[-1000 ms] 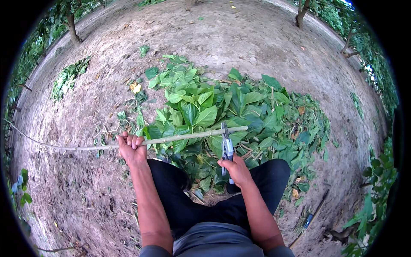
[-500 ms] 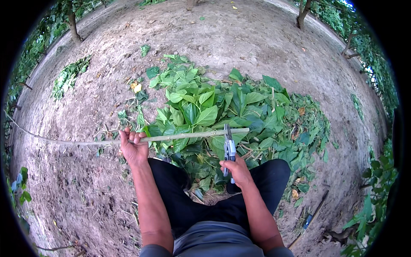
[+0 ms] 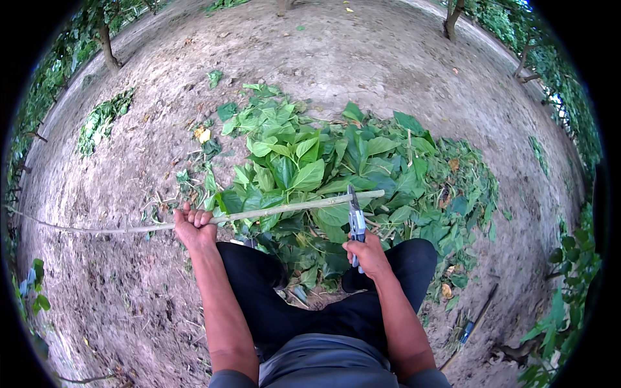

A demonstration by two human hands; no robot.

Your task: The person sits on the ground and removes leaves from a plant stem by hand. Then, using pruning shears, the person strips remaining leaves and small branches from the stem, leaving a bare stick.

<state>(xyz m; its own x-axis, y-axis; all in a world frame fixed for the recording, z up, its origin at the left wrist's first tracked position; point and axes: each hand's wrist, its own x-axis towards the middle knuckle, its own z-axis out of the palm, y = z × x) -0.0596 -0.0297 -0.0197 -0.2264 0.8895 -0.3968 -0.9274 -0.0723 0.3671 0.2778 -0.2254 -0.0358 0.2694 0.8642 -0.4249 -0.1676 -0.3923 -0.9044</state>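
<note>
A long, thin bare branch (image 3: 284,208) stretches from the far left across to the middle, over a heap of cut green leaves (image 3: 304,161). My left hand (image 3: 194,226) is closed around it, palm up, to the left of the heap. My right hand (image 3: 369,255) grips pruning shears (image 3: 357,226) by their handles, blades pointing away from me. Those blades meet the branch close to its thick right end; whether they bite into it I cannot tell. The heap lies on the soil just beyond my bent knees.
A stick with a blue part (image 3: 467,331) lies on the soil at lower right. Leafy plants (image 3: 556,310) stand at the right edge, and a smaller leaf pile (image 3: 103,121) lies at far left. Tree trunks (image 3: 453,21) rise at the back.
The shears and my right hand have shifted slightly right. My left hand has moved a little left and nearer, so the branch now slants upward to the right.
</note>
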